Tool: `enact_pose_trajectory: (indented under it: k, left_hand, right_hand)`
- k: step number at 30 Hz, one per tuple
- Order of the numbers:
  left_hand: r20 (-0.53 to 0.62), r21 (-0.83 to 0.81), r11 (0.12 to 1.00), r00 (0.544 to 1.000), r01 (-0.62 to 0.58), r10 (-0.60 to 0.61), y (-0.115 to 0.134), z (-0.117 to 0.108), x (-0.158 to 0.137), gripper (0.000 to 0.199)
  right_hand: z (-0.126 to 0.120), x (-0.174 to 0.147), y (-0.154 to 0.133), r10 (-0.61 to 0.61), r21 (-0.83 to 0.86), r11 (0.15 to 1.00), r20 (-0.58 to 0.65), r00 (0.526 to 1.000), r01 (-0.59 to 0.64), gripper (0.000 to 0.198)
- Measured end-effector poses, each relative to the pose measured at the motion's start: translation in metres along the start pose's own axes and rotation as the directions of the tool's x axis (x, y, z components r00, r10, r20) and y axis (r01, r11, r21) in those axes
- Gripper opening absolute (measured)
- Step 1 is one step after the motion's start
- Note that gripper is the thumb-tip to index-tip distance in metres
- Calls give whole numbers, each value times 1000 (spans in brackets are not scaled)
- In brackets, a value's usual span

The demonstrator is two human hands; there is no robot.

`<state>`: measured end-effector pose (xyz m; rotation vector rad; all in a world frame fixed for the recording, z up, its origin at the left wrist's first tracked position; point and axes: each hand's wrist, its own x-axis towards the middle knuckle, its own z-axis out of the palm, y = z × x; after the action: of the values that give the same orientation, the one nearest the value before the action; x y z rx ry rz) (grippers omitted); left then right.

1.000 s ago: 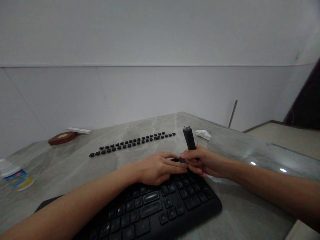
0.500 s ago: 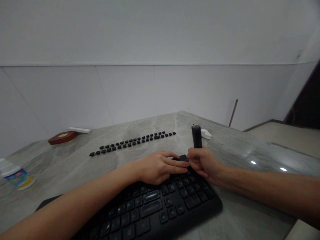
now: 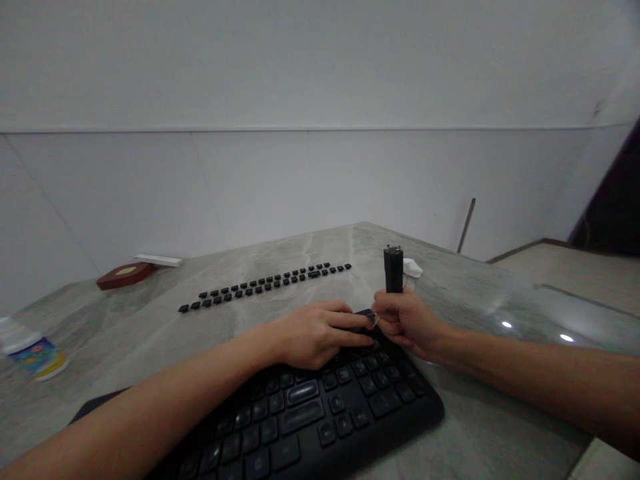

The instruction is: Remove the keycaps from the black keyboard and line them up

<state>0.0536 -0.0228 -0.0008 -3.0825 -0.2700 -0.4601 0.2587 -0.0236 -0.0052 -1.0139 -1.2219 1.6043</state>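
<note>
- Right hand (image 3: 407, 323) gripped a black tool (image 3: 393, 269) — long axis upright — at the keyboard's (image 3: 350, 407) far right corner.
- Left hand (image 3: 315, 333) lay flat on keys, fingers extended.
- Bare tabletop (image 3: 475, 300) stretched rightward; keycaps (image 3: 265, 285) lined up behind.

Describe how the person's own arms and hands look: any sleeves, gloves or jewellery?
Both forearms are bare with no sleeves in view. The left hand and right hand wear no gloves; no rings, watch or markings are visible.

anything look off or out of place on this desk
Yes: dozens of loose keycaps lie in rows on the table, off the keyboard, where the right hand holds an upright black tool.
</note>
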Motion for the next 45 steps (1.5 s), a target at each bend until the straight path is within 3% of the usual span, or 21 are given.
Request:
enact_pose_trajectory:
  k: [6,10,12,15,17,21,24,29,32,36,41,45]
  left_hand:
    - [-8,4,1000,1000,9,-9,1,0,0,47]
    - [-138,-58,998,990,5,-13,0,3,-3,45]
    - [-274,-113,993,959,42,-72,-1,5,-6,45]
    - [-421,-221,959,870,175,-256,-5,6,-8,41]
    - [-404,-304,909,826,284,-393,-8,6,-9,36]
    - [-185,-379,797,806,470,-563,-13,7,-10,26]
    - [-70,-358,788,827,501,-558,-12,6,-9,20]
    - [-92,-324,799,824,506,-559,-10,6,-9,14]
    - [-90,-335,790,817,514,-570,-10,6,-9,9]
    - [-210,-327,840,833,433,-512,-10,9,-11,7]
    - [-385,-243,925,846,292,-368,-12,13,-13,9]
    - [-465,-135,969,851,206,-245,-11,15,-14,5]
  right_hand:
    - [1,1,-3,-23,-2,1000,28,999,23,32]
    - [-2,2,-4,-50,-2,999,55,997,50,34]
    - [-5,3,-5,-72,16,997,72,995,71,36]
    - [-10,4,-7,-105,43,994,104,989,102,38]
    - [-12,6,-7,-125,39,992,137,983,121,40]
    - [-14,8,-4,-182,-12,982,220,958,190,42]
    - [-15,10,-2,-216,-62,969,241,946,237,40]
    - [-16,12,-2,-260,-218,926,227,938,310,38]
    - [-19,14,-3,-377,-344,840,186,907,419,34]
    - [-25,16,-5,-570,-513,624,219,792,590,25]
    - [-25,17,0,-464,-600,468,458,758,649,24]
    - [-20,18,10,-506,-570,301,585,634,765,24]
